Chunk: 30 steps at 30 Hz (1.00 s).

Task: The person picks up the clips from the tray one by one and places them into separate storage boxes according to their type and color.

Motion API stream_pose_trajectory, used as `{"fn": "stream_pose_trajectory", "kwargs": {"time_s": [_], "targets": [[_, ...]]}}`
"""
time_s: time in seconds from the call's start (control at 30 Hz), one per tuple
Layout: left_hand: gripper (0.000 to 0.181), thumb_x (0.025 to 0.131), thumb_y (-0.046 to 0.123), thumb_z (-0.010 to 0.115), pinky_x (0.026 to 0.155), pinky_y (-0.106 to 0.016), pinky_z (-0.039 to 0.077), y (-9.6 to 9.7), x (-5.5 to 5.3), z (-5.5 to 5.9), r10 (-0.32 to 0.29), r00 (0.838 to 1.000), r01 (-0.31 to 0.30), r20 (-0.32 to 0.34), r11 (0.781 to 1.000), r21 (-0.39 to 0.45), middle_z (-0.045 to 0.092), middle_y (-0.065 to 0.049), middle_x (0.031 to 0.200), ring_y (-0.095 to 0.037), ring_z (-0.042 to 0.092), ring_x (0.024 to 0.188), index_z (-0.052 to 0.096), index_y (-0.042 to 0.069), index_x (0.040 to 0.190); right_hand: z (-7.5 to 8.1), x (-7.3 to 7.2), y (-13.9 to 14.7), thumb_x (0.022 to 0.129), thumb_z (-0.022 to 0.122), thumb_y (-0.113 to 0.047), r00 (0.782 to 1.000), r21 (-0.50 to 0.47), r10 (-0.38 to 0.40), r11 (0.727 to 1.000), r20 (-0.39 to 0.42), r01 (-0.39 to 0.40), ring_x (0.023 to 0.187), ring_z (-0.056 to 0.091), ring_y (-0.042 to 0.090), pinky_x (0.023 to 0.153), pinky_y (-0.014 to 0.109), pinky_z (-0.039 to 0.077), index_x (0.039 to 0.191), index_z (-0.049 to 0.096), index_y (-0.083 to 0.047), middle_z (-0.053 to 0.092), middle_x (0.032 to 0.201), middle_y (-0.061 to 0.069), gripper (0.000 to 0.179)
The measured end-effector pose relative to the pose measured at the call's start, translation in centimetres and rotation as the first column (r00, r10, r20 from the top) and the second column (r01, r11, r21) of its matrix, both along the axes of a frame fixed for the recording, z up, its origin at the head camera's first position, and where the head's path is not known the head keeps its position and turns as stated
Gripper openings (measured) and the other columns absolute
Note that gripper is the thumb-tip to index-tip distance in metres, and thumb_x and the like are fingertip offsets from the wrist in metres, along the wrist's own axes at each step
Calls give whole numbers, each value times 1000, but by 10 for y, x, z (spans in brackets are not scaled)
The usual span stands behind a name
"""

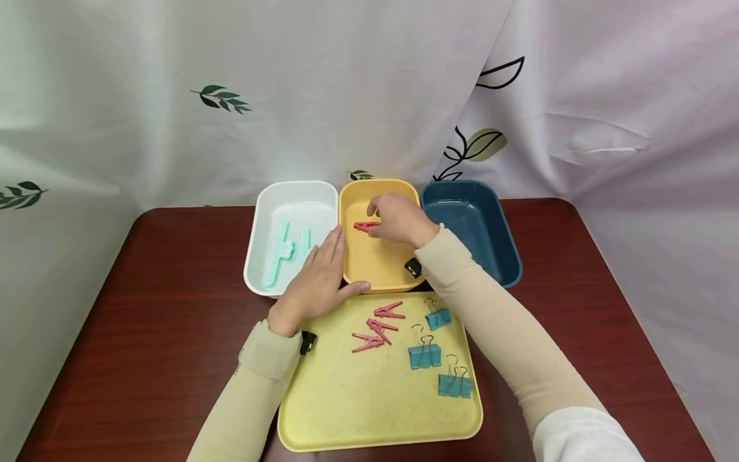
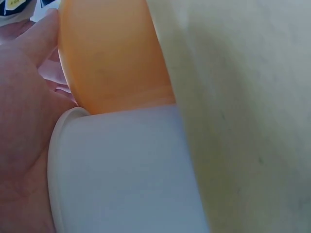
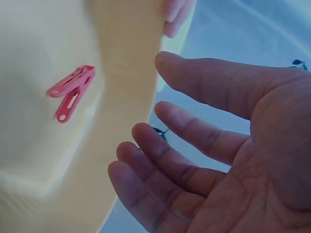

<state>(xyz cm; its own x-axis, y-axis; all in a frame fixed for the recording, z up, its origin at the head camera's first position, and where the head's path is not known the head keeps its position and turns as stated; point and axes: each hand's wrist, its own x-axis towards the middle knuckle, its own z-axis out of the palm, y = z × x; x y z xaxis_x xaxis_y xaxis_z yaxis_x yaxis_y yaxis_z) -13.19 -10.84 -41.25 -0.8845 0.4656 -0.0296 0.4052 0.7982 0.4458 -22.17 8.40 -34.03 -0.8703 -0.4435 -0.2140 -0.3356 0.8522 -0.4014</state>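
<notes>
A red-pink clothespin [image 1: 365, 226] lies inside the yellow bin [image 1: 381, 282]. Over that bin hovers my right hand [image 1: 398, 219], fingers loosely bent and holding nothing. In the right wrist view the clothespin [image 3: 73, 92] lies apart from the fingertips. My left hand [image 1: 317, 282] rests with straight fingers along the adjoining rims of the yellow bin and the white bin [image 1: 251, 256], thumb at the yellow bin's front edge. Several pink clothespins [image 1: 380, 328] lie on the yellow tray [image 1: 346, 410] below the hands.
Teal binder clips [image 1: 424, 357] sit on the tray's right side. Mint-green toothed clips [image 1: 280, 256] lie in the white bin, partly behind the left hand. A dark blue bin [image 1: 473, 224] stands at the right, beside the right forearm. A patterned curtain hangs behind the bins.
</notes>
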Motion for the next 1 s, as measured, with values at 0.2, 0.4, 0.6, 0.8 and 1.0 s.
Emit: {"fn": "stream_pose_trajectory", "kwargs": {"time_s": [0.2, 0.4, 0.6, 0.8, 1.0], "targets": [[107, 95, 62, 56, 121, -55, 11, 1, 0, 0, 3, 1000, -3, 8, 1000, 7, -3, -16, 168, -26, 0, 154, 0, -3, 159, 5, 13, 4, 91, 76, -21, 999, -11, 24, 1000, -38, -24, 106, 61, 27, 94, 39, 51, 123, 66, 2, 67, 121, 15, 40], [106, 96, 61, 56, 121, -54, 10, 1, 0, 0, 6, 1000, -6, 23, 1000, 4, -5, -15, 168, -25, 0, 154, 2, -4, 159, 8, 25, 10, 91, 77, -22, 998, -43, 19, 999, -54, -21, 102, 61, 26, 92, 39, 51, 122, 67, 1, 68, 120, 15, 40], [107, 95, 60, 59, 121, -56, 10, 2, -1, 0, 3, 1000, -4, 24, 1000, 21, -5, -15, 168, -26, 0, 154, 2, -4, 159, 9, 36, 16, 90, 78, -22, 999, -86, -4, 996, -52, -1, 103, 60, 25, 94, 40, 50, 124, 66, -1, 67, 119, 13, 42], [107, 95, 63, 56, 121, -55, 11, 2, -1, 0, 0, 1000, 0, 19, 1000, 15, -6, -14, 168, -24, 0, 154, 1, -3, 159, 10, 48, 21, 90, 78, -23, 998, -111, -9, 994, -61, 2, 107, 60, 26, 96, 42, 50, 125, 67, -3, 67, 118, 12, 41], [107, 95, 62, 56, 121, -54, 10, 1, -1, 0, 4, 1000, -5, 24, 1000, 10, -6, -14, 168, -24, -1, 154, 1, -3, 159, 9, 58, 27, 89, 79, -20, 998, -157, -21, 988, -65, 10, 109, 60, 28, 96, 42, 50, 124, 68, -4, 67, 116, 11, 40]]}}
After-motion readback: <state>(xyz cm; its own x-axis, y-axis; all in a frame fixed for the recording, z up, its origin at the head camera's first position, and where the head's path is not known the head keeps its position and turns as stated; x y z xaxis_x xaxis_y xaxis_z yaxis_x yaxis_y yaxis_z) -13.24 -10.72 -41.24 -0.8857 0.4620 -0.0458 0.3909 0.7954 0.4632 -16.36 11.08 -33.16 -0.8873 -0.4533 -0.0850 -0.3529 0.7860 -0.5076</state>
